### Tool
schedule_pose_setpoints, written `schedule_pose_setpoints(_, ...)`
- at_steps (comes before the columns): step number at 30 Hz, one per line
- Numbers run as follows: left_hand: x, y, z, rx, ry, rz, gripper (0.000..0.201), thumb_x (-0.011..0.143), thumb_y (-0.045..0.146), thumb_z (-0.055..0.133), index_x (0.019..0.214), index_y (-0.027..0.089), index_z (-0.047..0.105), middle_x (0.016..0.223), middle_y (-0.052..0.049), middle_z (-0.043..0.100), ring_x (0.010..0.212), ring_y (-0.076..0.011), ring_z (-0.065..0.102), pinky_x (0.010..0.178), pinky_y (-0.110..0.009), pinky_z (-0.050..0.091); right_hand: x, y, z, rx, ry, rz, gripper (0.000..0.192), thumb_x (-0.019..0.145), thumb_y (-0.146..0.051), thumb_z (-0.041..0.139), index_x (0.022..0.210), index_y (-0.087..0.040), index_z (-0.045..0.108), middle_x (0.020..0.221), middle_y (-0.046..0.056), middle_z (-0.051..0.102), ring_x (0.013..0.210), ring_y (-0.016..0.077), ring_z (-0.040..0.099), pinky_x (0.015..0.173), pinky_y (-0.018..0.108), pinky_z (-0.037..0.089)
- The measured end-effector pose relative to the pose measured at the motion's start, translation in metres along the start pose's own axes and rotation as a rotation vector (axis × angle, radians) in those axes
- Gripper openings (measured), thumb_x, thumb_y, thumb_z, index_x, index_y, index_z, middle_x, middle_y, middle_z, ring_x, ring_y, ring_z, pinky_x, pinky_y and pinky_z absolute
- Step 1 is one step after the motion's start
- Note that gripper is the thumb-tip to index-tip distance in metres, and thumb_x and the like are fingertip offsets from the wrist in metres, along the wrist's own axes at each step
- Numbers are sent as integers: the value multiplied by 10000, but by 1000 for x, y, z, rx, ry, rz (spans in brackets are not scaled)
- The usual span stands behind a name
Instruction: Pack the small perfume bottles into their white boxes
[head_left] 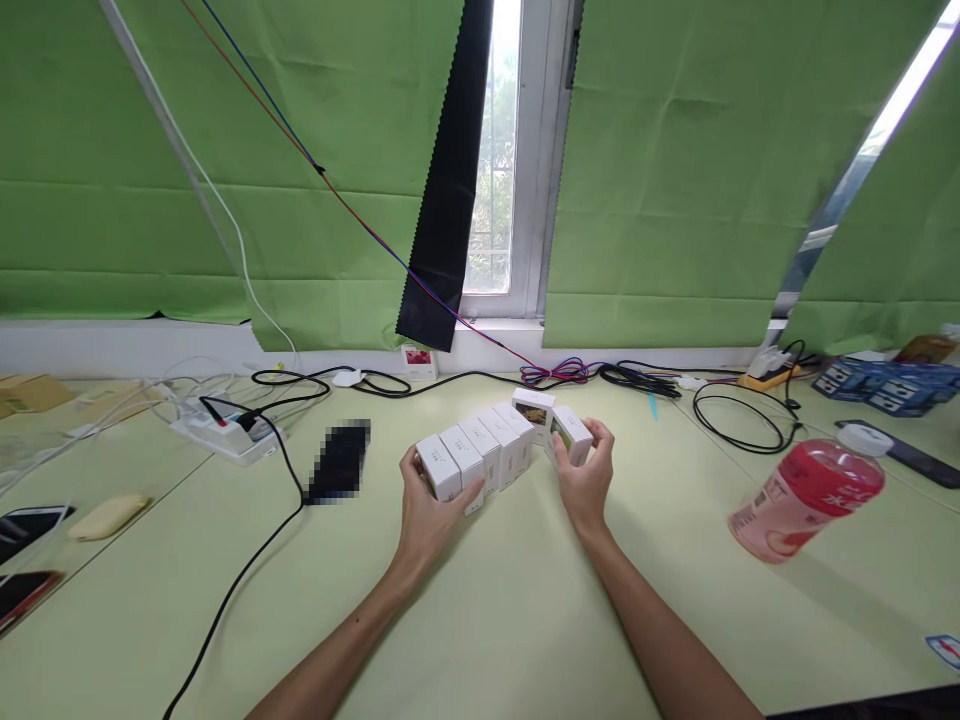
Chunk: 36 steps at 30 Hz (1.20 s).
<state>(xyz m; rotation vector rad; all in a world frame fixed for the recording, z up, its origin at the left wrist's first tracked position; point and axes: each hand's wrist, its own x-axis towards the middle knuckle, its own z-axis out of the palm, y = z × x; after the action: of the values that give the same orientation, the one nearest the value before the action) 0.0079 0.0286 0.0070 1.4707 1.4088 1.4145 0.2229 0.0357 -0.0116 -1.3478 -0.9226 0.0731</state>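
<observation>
Several small white boxes stand side by side in a slanted row (480,450) on the pale green table. My left hand (431,510) grips the near left end of this row, thumb on the front and fingers round the end box (438,466). In my right hand (589,475) is another white box (572,432), tilted, with a green picture on its side. Between it and the row, at the far end, stands a white box with a dark and gold picture (534,412). The undersides of the boxes are hidden.
A pink-labelled bottle (806,500) stands at the right. Black cables (480,376) run along the back edge below the green curtains. At the left are a white power strip (232,435), a pixelated dark object (341,460), and phones (26,595).
</observation>
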Motion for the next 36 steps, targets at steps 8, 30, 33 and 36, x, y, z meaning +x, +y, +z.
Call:
schedule_pose_setpoints(8, 0, 3, 1, 4, -7, -19, 960, 617, 460, 856, 1355, 254, 279, 1369, -161, 502, 1257, -330, 570, 1024, -516, 506, -12, -7, 3, 51, 24, 94, 423, 882, -506, 609, 1164, -195, 553, 1150, 134, 668, 1053, 278, 639, 890, 391, 498)
schedule_pose_setpoints(30, -1, -3, 2, 3, 14, 14, 946, 623, 434, 863, 1360, 262, 295, 1370, -149, 503, 1281, -327, 552, 1042, -518, 495, -9, 3, 19, 69, -393, -11, 635, 1017, -564, 376, 1561, -236, 375, 1702, 103, 119, 1568, 256, 134, 1233, 514, 222)
schedule_pose_setpoints(33, -2, -3, 3, -6, 20, 23, 926, 632, 418, 864, 1358, 270, 308, 1353, -141, 523, 1272, -322, 556, 1037, -520, 498, -10, 2, 23, 84, -464, 18, 687, 1014, -584, 368, 1605, -251, 255, 1711, 86, -32, 1577, 262, 45, 1235, 532, 180)
schedule_pose_setpoints(36, -2, -1, 3, -24, 32, 22, 914, 622, 400, 873, 1348, 275, 332, 1330, -133, 546, 1261, -325, 563, 1033, -526, 499, -11, 1, 26, 97, -498, 46, 730, 1007, -603, 371, 1622, -266, 168, 1705, 79, -102, 1576, 255, -30, 1237, 542, 136)
